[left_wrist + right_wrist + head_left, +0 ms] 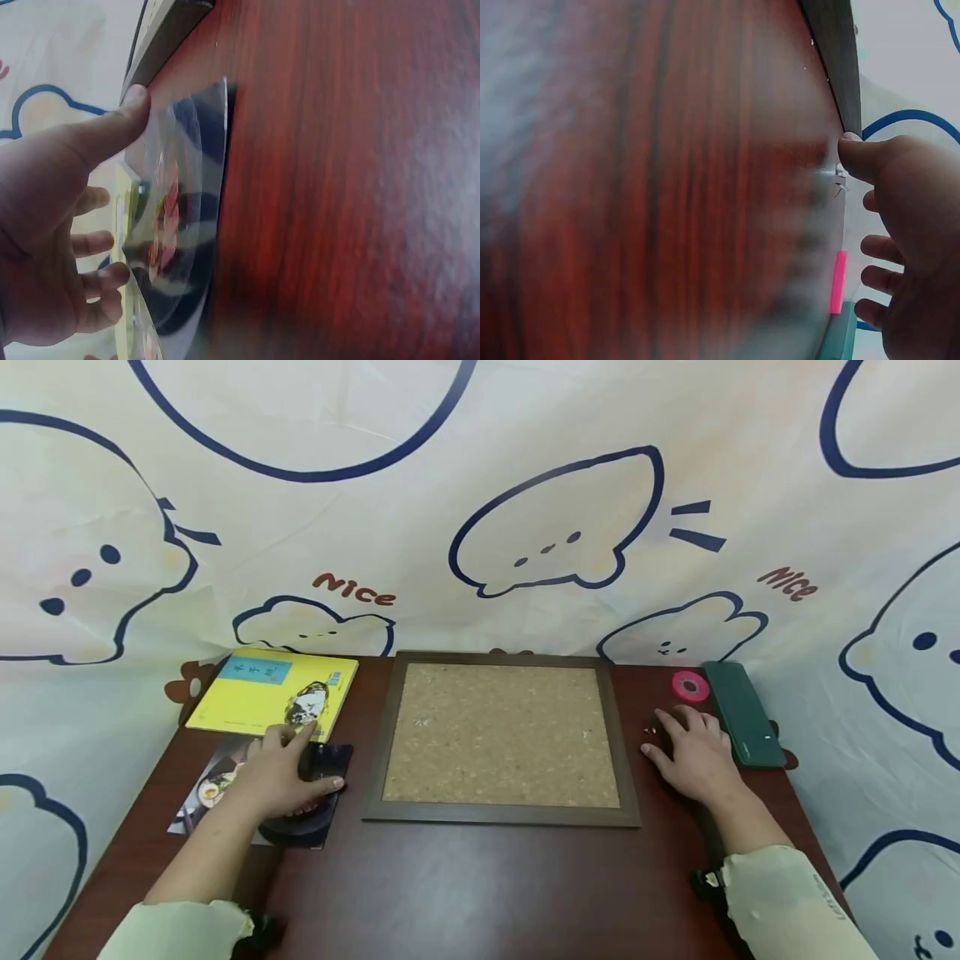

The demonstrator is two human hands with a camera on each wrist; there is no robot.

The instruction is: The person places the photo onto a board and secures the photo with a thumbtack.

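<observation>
My left hand is spread loosely over glossy food pictures, its fingers reaching toward the lower edge of a yellow book. In the left wrist view the dark picture sheet bows slightly along its edge, beside the thumb. On the right side, my right hand has relaxed, parted fingers and holds nothing. Some tiny pale pieces lie by its thumb and index finger; they appear as small whitish bits in the right wrist view. Between the hands lies a cork board in a brown frame.
A pink ring-shaped roll sits just beyond the right hand, next to a long dark green case. The brown table backs onto a cloth printed with cartoon figures, which also hangs along both sides.
</observation>
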